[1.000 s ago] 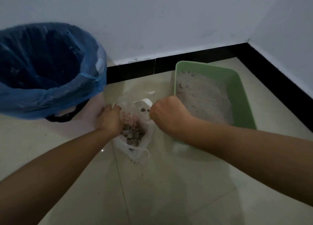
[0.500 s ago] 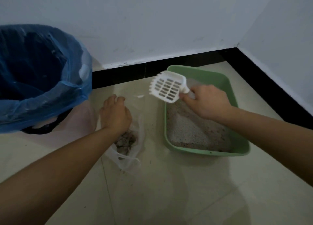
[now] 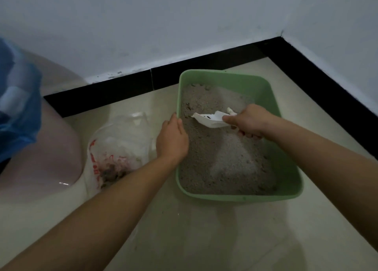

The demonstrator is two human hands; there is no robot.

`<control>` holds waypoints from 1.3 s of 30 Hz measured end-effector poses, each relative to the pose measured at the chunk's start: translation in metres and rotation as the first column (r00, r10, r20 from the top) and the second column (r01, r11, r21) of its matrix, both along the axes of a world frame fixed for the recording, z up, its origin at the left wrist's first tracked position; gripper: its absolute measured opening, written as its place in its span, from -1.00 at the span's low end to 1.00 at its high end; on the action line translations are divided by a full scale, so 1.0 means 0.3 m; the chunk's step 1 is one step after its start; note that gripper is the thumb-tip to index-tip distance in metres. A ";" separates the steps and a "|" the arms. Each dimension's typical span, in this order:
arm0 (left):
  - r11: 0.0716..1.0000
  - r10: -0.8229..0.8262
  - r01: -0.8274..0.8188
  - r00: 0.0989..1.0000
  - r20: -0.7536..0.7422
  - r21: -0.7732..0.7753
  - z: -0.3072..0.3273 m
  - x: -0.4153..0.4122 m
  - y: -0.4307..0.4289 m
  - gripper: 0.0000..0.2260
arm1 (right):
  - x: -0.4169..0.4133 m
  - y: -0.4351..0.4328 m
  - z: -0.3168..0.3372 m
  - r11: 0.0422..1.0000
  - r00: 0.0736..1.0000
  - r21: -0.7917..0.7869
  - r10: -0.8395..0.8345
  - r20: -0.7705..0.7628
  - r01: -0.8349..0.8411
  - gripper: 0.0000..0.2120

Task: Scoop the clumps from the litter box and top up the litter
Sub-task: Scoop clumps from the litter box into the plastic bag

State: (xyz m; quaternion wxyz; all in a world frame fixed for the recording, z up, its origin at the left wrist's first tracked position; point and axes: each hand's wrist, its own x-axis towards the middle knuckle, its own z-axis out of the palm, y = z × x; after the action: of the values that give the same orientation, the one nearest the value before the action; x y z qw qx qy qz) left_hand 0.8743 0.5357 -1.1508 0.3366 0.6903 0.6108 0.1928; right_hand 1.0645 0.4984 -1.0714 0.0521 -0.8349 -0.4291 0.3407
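Observation:
A green litter box point(image 3: 286, 115) sits on the tiled floor near the room's corner, filled with grey litter point(image 3: 221, 160). My right hand point(image 3: 250, 121) grips the handle of a white slotted scoop point(image 3: 210, 119), whose blade lies low over the litter in the box's far half. My left hand point(image 3: 171, 138) holds the box's left rim, thumb inside the wall. To the left of the box lies a clear plastic bag point(image 3: 120, 146) with red print, holding dark clumps at its bottom.
A pinkish bin point(image 3: 41, 148) lined with a blue bag point(image 3: 18, 115) stands at the far left. Black skirting point(image 3: 122, 86) runs along the white walls behind and to the right. Bare tile floor lies in front of the box.
My left hand left the plastic bag and took hold of the box's left rim. My right hand brought the scoop from above the bag down into the litter.

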 end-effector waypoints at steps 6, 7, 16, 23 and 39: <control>0.997 0.033 -0.041 0.993 0.115 0.062 -0.045 -0.005 0.006 -0.64 | 0.010 0.139 0.047 0.984 0.997 -0.163 0.061 -0.055 -0.069 -0.56; 0.997 0.035 -0.044 0.990 0.136 0.065 -0.051 -0.004 0.008 -0.64 | 0.000 0.165 0.035 0.981 0.996 -0.176 0.073 -0.048 -0.081 -0.59; 0.995 0.041 -0.056 0.982 0.183 0.078 -0.077 -0.001 0.015 -0.68 | -0.076 0.180 -0.154 0.980 0.943 0.007 0.191 0.272 -0.201 -0.60; 0.997 0.048 -0.057 0.982 0.185 0.049 -0.063 -0.005 0.009 -0.69 | -0.091 0.112 -0.291 0.978 0.979 0.202 0.002 0.204 -0.044 -0.53; 0.996 0.030 -0.033 0.999 0.043 0.077 -0.041 -0.010 0.013 -0.63 | 0.026 -0.173 -0.242 0.871 0.972 0.486 -0.049 0.231 -0.071 -0.59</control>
State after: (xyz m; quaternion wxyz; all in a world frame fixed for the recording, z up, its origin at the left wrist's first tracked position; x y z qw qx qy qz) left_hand 0.8714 0.5395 -1.1631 0.3191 0.6891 0.6063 0.2359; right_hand 1.0724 0.4467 -1.1440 0.2090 -0.8262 -0.5093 0.1193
